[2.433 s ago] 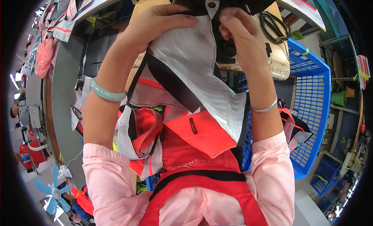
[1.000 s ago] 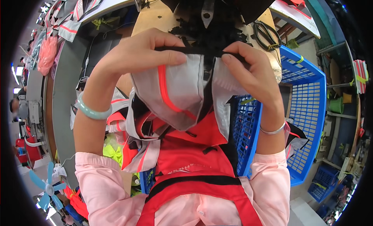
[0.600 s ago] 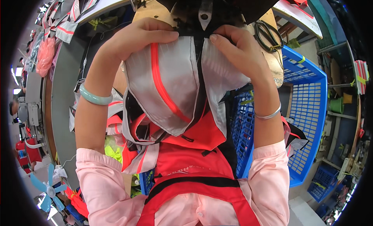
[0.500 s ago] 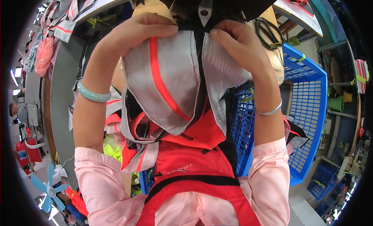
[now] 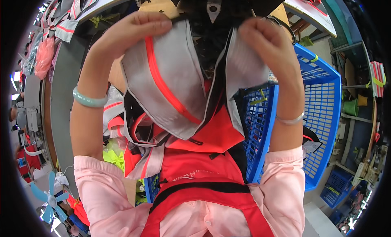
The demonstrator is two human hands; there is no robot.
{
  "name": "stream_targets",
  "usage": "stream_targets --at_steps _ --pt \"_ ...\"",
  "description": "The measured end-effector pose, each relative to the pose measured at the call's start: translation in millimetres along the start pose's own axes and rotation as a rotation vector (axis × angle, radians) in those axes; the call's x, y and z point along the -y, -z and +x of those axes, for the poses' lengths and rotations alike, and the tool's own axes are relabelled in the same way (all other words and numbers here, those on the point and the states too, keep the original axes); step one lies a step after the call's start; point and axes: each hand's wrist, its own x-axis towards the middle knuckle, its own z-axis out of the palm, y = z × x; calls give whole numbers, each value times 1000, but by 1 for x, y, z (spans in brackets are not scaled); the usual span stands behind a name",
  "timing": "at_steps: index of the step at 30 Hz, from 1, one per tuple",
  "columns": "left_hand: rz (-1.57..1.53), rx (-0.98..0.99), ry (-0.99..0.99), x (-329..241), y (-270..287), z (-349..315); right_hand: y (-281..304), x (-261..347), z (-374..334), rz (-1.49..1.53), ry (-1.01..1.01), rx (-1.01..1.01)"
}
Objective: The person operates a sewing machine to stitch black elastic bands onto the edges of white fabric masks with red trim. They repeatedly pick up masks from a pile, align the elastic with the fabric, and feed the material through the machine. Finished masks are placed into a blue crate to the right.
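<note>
A grey sewn fabric piece (image 5: 173, 74) with a bright red stripe and black inner edging hangs in front of my chest, its lower part red. My left hand (image 5: 142, 31) pinches its upper left edge between thumb and fingers. My right hand (image 5: 266, 39), a little blurred, is closed on the upper edge of the grey flap (image 5: 244, 70) on the right. The two edges stand apart, with a dark gap between them. Just beyond, at the top, is a dark machine with a pointed metal plate (image 5: 213, 8); shadow hides its details.
Blue plastic baskets (image 5: 324, 88) stand at the right, with a fabric piece hanging in one. More grey, red and black pieces (image 5: 114, 108) lie by my left forearm, above yellow-green cloth (image 5: 115, 157). A blue fan (image 5: 52, 200) stands lower left; shelves line the far right.
My hands have moved apart, the left going left and the right going right. The fabric's upper edges, close together before, have spread and opened a gap.
</note>
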Motion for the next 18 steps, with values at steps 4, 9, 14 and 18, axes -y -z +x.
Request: stream_targets --at_steps 4,9,14,18 --pt "323 82 82 -8 -32 -21 -13 30 -57 97 -200 610" --pt "259 100 -84 -21 -72 -44 -43 4 -76 -285 142 379" --pt "533 -342 -337 -4 -104 -57 -57 20 -79 -92 -123 414" --pt "392 -381 -379 -9 -104 -54 -48 20 -70 53 -209 528"
